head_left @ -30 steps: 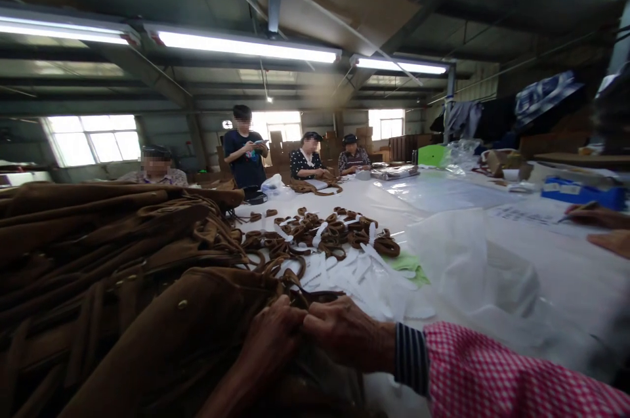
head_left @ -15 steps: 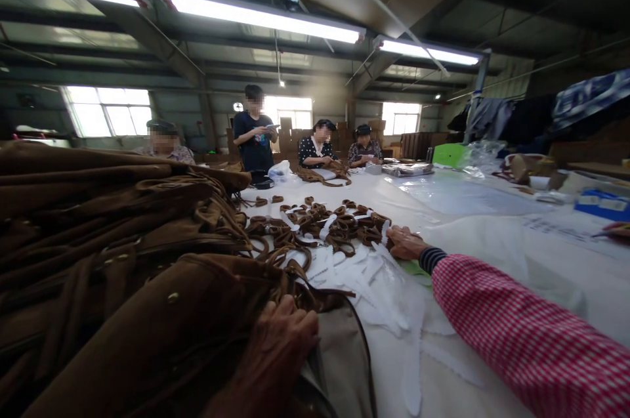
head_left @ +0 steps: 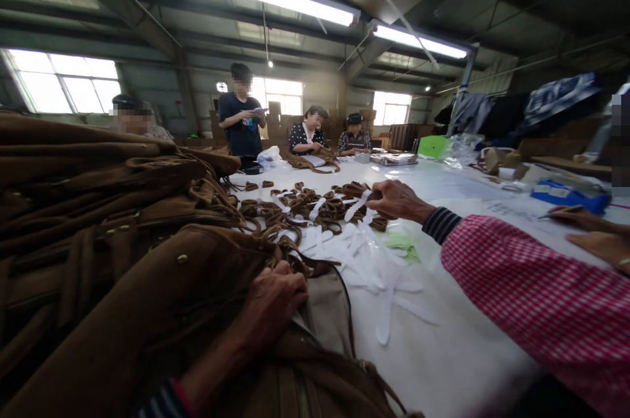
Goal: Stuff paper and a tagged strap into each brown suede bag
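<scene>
Cannot see fingertips of bare left hand [head_left: 273, 296], apparently curled into brown fabric bag [head_left: 197, 267]. Cannot read small, blurred dark lettering [head_left: 509, 209] at right.

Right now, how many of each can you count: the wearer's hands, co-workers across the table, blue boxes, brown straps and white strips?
Left hand and right hand: 2
Co-workers across the table: 4
Blue box: 1
Total: 7
Brown straps and white strips overlap too much to count, so they are left out.

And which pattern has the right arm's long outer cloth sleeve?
The outer sleeve: pink and white checks, best in head view.
</scene>
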`<state>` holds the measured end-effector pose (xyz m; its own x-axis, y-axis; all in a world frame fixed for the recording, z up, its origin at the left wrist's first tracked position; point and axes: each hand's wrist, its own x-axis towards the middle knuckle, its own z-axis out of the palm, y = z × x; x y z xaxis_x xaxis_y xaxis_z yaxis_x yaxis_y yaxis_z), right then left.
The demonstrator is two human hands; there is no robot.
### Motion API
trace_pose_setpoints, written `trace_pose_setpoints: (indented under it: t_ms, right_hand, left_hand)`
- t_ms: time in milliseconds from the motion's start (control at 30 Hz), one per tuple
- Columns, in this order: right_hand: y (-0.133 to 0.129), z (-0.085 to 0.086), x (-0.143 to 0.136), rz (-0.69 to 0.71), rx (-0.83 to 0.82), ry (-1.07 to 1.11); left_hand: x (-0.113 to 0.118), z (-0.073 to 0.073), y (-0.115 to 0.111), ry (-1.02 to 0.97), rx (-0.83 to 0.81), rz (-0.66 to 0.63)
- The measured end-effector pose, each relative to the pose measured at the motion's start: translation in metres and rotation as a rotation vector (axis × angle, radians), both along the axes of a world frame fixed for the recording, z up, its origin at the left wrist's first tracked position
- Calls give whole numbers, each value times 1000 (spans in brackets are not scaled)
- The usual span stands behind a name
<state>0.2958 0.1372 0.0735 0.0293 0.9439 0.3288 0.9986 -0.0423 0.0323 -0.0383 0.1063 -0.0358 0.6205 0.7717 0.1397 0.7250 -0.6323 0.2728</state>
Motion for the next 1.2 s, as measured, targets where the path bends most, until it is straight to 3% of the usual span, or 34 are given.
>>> trace_pose_setpoints:
  t_ms: [67,200,300,400,567,667,767,867,967,1100,1200]
  right_hand:
    - [-29,-9,-15,58,-49,69]
    - [-88,-48,-43,108,-132,192]
    - [-114,-73,-48,231,-278,319]
    - [-119,-81,-34,312,-326,441]
    - [-104,-84,-7,173,-264,273]
    - [-96,-99,-5,118,-313,135]
    - [-88,-112,-8,86,-309,142]
    - [-85,-110,-8,87,-293,195]
    - [-97,-93,-5,136,-356,370]
    - [-142,-74,0,208,-535,672]
    - [-179,-73,5,174,-544,557]
  left_hand:
    - [0,-2,2,-12,14,-23]
    - [-1,-3,3,-44,23,-62]
    - [-1,0,1,-62,17,-81]
    - [-2,1,0,-76,13,-77]
    - [-4,-1,1,-115,22,-99]
    - [-4,-2,1,-120,21,-94]
    - [-3,-3,0,-115,23,-78]
    - [-2,-2,0,-112,22,-83]
    - [-2,-2,1,-114,20,-84]
    - [-2,-2,1,-124,22,-91]
    - [-2,-2,1,-128,23,-97]
